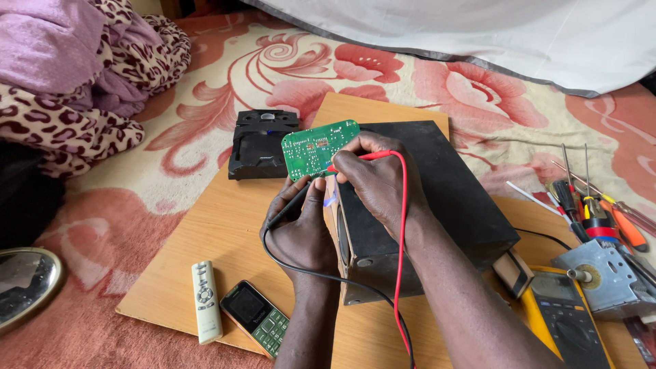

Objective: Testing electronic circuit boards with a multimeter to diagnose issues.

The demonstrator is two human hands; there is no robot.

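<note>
My right hand [379, 181] pinches the red probe [355, 160], left hand [301, 222] grips the black probe [290, 205] below the green circuit board [318, 147]; I steady both tips.

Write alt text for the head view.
Two hands press probes to a green circuit board atop a black box: right hand the red probe, left hand the black probe. A yellow multimeter lies nearby.

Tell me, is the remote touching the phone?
Apart. The head view shows a strip of bare wooden board between the remote and the phone.
</note>
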